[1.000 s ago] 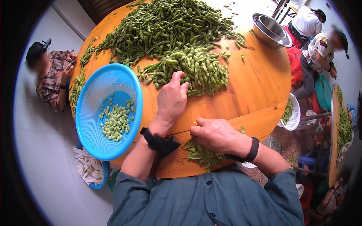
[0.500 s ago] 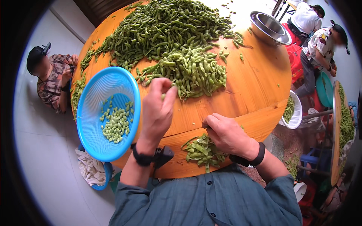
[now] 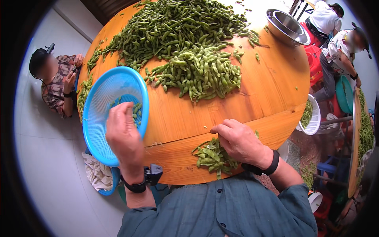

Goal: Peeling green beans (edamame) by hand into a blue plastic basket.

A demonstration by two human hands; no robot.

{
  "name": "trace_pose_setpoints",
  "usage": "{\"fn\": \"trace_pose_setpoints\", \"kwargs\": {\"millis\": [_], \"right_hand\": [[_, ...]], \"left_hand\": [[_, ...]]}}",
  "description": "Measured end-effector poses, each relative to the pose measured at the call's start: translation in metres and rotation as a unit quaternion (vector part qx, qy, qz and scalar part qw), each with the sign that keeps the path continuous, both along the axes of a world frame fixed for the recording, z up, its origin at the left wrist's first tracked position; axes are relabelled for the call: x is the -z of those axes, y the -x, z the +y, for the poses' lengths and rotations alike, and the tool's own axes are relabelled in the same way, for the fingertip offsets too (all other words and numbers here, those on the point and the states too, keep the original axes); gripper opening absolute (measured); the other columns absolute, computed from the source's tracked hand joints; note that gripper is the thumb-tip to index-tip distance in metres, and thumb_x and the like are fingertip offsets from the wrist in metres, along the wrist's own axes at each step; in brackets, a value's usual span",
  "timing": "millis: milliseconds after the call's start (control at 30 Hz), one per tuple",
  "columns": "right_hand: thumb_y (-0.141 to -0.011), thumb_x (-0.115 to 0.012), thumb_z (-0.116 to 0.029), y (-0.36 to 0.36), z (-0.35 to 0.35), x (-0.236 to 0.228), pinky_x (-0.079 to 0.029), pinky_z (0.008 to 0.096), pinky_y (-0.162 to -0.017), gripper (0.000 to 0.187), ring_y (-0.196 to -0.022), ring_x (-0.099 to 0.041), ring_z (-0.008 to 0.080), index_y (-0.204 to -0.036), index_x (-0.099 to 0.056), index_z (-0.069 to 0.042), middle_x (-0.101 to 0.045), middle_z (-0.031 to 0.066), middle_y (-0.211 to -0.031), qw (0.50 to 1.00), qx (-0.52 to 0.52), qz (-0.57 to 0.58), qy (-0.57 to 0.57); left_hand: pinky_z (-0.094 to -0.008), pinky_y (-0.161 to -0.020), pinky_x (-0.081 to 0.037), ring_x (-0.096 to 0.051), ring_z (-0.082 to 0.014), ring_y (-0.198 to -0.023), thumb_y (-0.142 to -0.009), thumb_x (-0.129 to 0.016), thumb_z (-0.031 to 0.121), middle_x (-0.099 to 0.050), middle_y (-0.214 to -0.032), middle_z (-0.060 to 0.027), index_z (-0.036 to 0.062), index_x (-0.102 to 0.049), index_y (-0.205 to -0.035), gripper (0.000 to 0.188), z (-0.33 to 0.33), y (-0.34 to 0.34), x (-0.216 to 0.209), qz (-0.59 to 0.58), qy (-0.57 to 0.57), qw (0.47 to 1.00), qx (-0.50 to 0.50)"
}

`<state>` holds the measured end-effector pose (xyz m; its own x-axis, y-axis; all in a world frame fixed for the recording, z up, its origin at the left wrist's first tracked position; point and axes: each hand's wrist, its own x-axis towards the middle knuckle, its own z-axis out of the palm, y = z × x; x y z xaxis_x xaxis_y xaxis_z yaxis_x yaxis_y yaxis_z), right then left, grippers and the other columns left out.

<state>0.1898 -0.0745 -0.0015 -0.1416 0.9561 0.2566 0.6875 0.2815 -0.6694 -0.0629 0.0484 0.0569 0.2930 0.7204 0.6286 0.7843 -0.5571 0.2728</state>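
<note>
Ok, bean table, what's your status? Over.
Left hand at blue basket, grip unclear, partly hiding shelled beans inside. Right hand, curled, by small pod heap. Big pod pile beyond.

Round wooden table (image 3: 272, 75). On it: pod heap (image 3: 181, 33); smaller pile (image 3: 212, 156), near edge; metal bowls (image 3: 276, 32); apparently basket (image 3: 144, 93), left.

Basket (image 3: 94, 118) is at your left edge of the tabletop (image 3: 268, 83), beans (image 3: 136, 111) in it, your left hand (image 3: 124, 132) over its near right part. Big pod heap (image 3: 177, 31): behind the basket, to its right. Middle pod pile (image 3: 207, 75): right of basket, touching the heap. Small pod pile (image 3: 210, 156): right of basket, nearer you, your right hand (image 3: 241, 140) at its far right side. Nested bowls (image 3: 286, 28): far right of basket, farther back.
</note>
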Motion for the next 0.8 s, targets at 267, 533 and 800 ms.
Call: {"fn": "trace_pose_setpoints", "kwargs": {"millis": [267, 533, 800], "right_hand": [[-0.082, -0.058, 0.0, 0.009, -0.004, -0.002, -0.051, 0.0427, -0.066, 0.019, -0.075, -0.062, 0.0363, -0.101, -0.061, 0.0, -0.06, 0.017, -0.08, 0.999, 0.025, 0.022, -0.015], [-0.082, -0.057, 0.004, 0.009, -0.004, -0.003, -0.052, 0.041, -0.067, 0.015, -0.077, -0.064, 0.0373, -0.097, -0.059, 0.002, -0.063, 0.0195, -0.083, 0.997, 0.021, 0.077, 0.009], [-0.089, -0.056, -0.005, 0.012, 0.004, -0.018, -0.054, 0.0368, -0.067, 0.018, -0.074, -0.069, 0.0312, -0.103, -0.064, 0.004, -0.068, 0.0205, -0.081, 0.96, 0.121, 0.23, 0.105]], "left_hand": [[-0.0355, -0.063, -0.049, -0.061, -0.0264, -0.07, -0.087, -0.069, 0.013, -0.061, -0.083, -0.0136, -0.0007, -0.063, -0.096, 0.018, 0.015, -0.083, 0.062, -0.006, 0.185, 0.975, 0.119], [-0.0289, -0.053, -0.045, -0.059, -0.0149, -0.058, -0.088, -0.07, 0.014, -0.064, -0.078, -0.0071, 0.0002, -0.063, -0.092, 0.016, 0.029, -0.082, 0.082, -0.134, 0.31, 0.931, 0.135], [-0.0176, -0.054, -0.044, -0.058, -0.004, -0.064, -0.091, -0.069, 0.012, -0.067, -0.082, -0.001, 0.0027, -0.061, -0.104, 0.018, -0.018, -0.066, 0.045, -0.347, 0.643, 0.657, 0.187]]}}
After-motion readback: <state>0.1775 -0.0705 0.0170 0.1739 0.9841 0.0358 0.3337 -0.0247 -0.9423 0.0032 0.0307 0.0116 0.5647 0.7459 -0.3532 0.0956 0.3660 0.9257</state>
